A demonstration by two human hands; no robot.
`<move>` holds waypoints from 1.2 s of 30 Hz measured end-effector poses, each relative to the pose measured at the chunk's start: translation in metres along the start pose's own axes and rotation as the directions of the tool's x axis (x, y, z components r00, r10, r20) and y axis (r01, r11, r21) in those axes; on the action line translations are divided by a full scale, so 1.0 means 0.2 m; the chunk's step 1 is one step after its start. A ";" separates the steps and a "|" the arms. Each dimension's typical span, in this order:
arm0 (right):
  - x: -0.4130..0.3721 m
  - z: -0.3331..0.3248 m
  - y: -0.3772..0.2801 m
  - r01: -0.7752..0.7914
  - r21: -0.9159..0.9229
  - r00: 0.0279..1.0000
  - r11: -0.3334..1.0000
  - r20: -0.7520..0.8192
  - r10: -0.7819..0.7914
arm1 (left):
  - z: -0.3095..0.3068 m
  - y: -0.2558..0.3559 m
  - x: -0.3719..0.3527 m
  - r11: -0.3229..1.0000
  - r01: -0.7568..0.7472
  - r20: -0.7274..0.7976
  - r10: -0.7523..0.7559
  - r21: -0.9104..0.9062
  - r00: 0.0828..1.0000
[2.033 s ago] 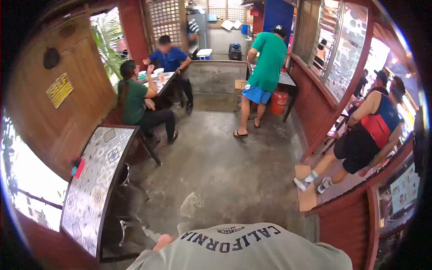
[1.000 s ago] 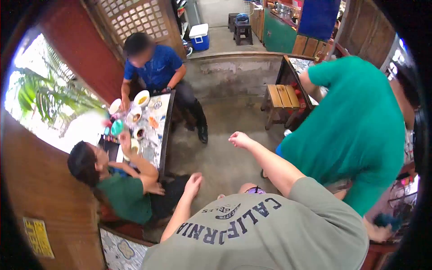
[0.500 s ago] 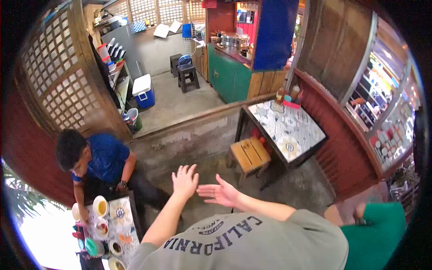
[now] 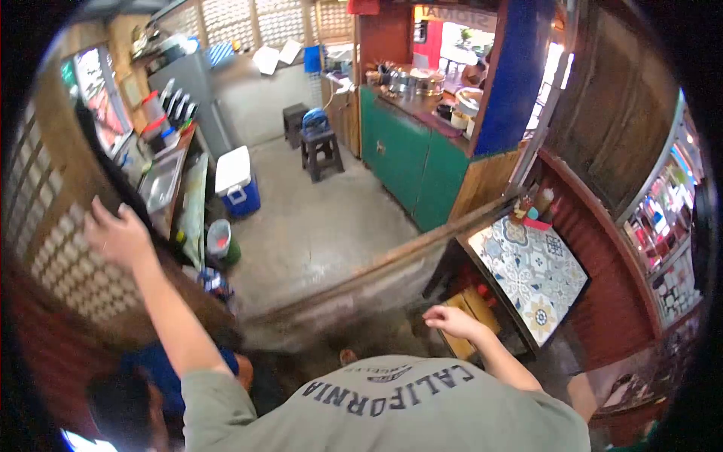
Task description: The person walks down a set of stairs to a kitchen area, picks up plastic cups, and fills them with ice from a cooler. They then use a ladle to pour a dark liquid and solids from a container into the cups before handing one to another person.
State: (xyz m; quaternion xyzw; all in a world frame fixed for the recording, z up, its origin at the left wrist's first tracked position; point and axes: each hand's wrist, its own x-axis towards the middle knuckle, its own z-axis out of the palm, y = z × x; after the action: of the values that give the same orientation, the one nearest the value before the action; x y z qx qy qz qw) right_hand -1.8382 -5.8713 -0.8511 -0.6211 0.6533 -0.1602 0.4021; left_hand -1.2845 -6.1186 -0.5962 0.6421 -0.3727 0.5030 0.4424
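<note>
My left hand (image 4: 120, 235) reaches out to the left with its fingers spread, open and holding nothing. In this view it overlaps the lattice panel (image 4: 60, 260) and lies close to the wooden post (image 4: 94, 177). My right hand (image 4: 455, 322) is held out in front of my body, fingers loosely bent and nothing in them. Behind it stands a wooden stool (image 4: 476, 307), partly covered by the hand. Right of that is a table with a patterned tile top (image 4: 531, 275).
A low wall (image 4: 361, 271) separates me from a kitchen area with a green counter (image 4: 410, 158), a blue-and-white cooler (image 4: 238, 181), a bin (image 4: 222, 242) and a dark stool (image 4: 321, 154). A person in blue (image 4: 151, 380) sits at the lower left. Condiment bottles (image 4: 531, 203) stand on the tiled table.
My hands, close together before, have moved apart: the left out to the left, the right a little rightward. The view has swung left and forward, and the food table has left sight.
</note>
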 end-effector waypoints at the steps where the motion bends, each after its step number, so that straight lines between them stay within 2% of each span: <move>1: 0.10 -0.04 0.01 -0.111 -0.220 0.994 0.969 -0.007 0.113 | 0.13 -0.01 0.03 0.988 0.031 0.024 -0.034 0.148 0.999; 2: 0.17 -0.09 0.00 -0.222 -0.421 0.972 0.880 -0.026 0.233 | 0.24 -0.05 0.08 0.992 -0.052 0.058 0.046 0.119 0.997; 3: 0.23 -0.16 -0.04 -0.195 -0.479 0.965 0.856 0.065 0.256 | 0.30 -0.03 0.13 0.987 -0.087 0.116 0.071 0.138 0.991; 4: 0.29 -0.24 -0.06 -0.160 -0.528 0.947 0.834 0.157 0.281 | 0.37 -0.01 0.11 0.956 -0.081 0.144 0.042 0.280 0.989; 5: 0.37 -0.30 -0.05 -0.159 -0.488 0.945 0.858 0.176 0.275 | 0.45 -0.02 0.13 0.978 -0.075 0.078 0.061 0.194 0.995; 6: 0.40 -0.40 -0.16 -0.271 -0.311 0.932 0.911 0.153 0.330 | 0.50 -0.02 0.15 0.990 -0.057 0.068 0.049 0.129 0.996; 7: 0.48 -0.47 -0.15 -0.317 -0.307 0.927 0.897 0.098 0.361 | 0.54 -0.02 0.14 0.989 -0.106 -0.030 0.110 0.105 0.994; 9: 0.55 -0.65 -0.30 -0.257 -0.404 0.966 0.878 -0.081 0.246 | 0.55 0.01 0.15 0.984 -0.130 -0.099 0.142 0.118 0.985; 10: 0.60 -0.71 -0.30 -0.271 -0.448 0.961 0.852 -0.174 0.214 | 0.61 -0.04 0.15 0.987 -0.131 -0.116 0.141 0.090 0.983; 11: 0.65 -0.78 -0.32 -0.285 -0.455 0.955 0.844 -0.209 0.210 | 0.62 -0.03 0.14 0.983 -0.086 -0.097 0.103 0.164 0.990; 12: 0.72 -0.84 -0.39 -0.340 -0.462 0.939 0.819 -0.215 0.269 | 0.61 -0.01 0.12 0.968 -0.041 -0.079 0.062 0.246 0.995; 13: 0.80 -0.88 -0.41 -0.328 -0.498 0.944 0.803 -0.214 0.253 | 0.63 0.00 0.11 0.949 0.022 -0.039 -0.010 0.315 0.999; 16: 1.13 -0.89 -0.41 -0.293 -0.574 0.956 0.765 -0.181 0.230 | 0.65 0.01 0.08 0.928 0.065 0.022 -0.078 0.366 0.997; 17: 1.23 -0.89 -0.46 -0.226 -0.575 0.973 0.786 -0.099 0.208 | 0.66 -0.03 0.07 0.963 0.053 -0.006 -0.053 0.265 0.999; 18: 1.42 -0.83 -0.25 -0.064 -0.658 0.996 0.751 -0.083 0.012 | 0.64 -0.01 0.09 0.956 0.050 0.016 -0.057 0.288 0.998; 19: 1.59 -0.74 -0.19 -0.125 -0.724 0.992 0.678 -0.110 0.066 | 0.63 0.00 0.10 0.938 0.055 0.024 -0.067 0.343 0.997; 21: 1.88 -0.69 -0.38 0.047 -0.812 0.981 0.582 0.148 0.128 | 0.65 -0.03 0.08 0.921 0.046 0.011 -0.055 0.388 0.998; 22: 2.00 -0.64 -0.60 0.264 -0.775 0.890 0.574 0.426 0.166 | 0.66 -0.04 0.07 0.927 0.025 -0.002 -0.026 0.374 1.000; 23: 2.13 -0.58 -0.69 0.268 -0.759 0.891 0.594 0.430 0.147 | 0.67 -0.02 0.07 0.901 0.012 -0.018 -0.004 0.433 1.000; 24: 2.26 -0.52 -0.75 0.268 -0.737 0.894 0.620 0.431 0.126 | 0.68 -0.03 0.06 0.910 0.026 -0.015 -0.022 0.415 1.000; 26: 2.58 -0.34 -0.74 0.460 -0.460 0.865 0.760 0.425 -0.266 | 0.72 -0.02 0.06 0.925 0.041 -0.009 -0.040 0.377 0.999; 28: 2.72 -0.33 -0.98 0.469 -0.495 0.828 0.732 0.534 -0.169 | 0.74 0.05 0.06 0.905 0.084 -0.016 -0.085 0.417 0.996; 30: 2.99 -0.31 -1.00 0.577 -0.394 0.702 0.715 0.686 -0.189 | 0.78 0.06 0.03 0.851 0.089 -0.029 -0.086 0.517 0.996; 31: 3.16 -0.32 -0.99 0.620 -0.355 0.626 0.699 0.761 -0.168 | 0.81 0.06 0.02 0.845 0.049 -0.054 -0.024 0.532 0.998; 32: 3.37 -0.33 -0.92 0.617 -0.361 0.605 0.699 0.786 -0.129 | 0.82 -0.03 0.00 0.802 -0.043 -0.041 0.083 0.596 0.996; 33: 3.62 -0.38 -0.83 0.712 -0.303 0.530 0.634 0.824 -0.202 | 0.84 -0.06 -0.03 0.798 0.031 -0.075 0.018 0.602 0.997; 34: 3.88 -0.44 -0.76 0.736 -0.291 0.498 0.611 0.845 -0.197 | 0.83 -0.19 -0.06 0.756 -0.090 -0.055 0.165 0.649 0.985; 35: 4.10 -0.57 -0.73 0.692 -0.311 0.537 0.652 0.825 -0.176 | 0.80 -0.32 -0.10 0.632 -0.093 -0.038 0.190 0.769 0.981; 36: 4.44 -0.63 -0.55 0.670 -0.297 0.562 0.680 0.802 -0.203 | 0.84 -0.31 -0.14 0.638 0.006 -0.128 0.144 0.770 0.981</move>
State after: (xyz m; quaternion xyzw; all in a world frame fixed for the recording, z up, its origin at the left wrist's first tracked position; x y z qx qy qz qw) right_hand -1.7704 -6.7625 -0.9837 -0.8710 0.2718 0.1986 0.3579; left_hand -1.1802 -6.2555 -0.6530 0.7068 -0.1077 0.6850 0.1401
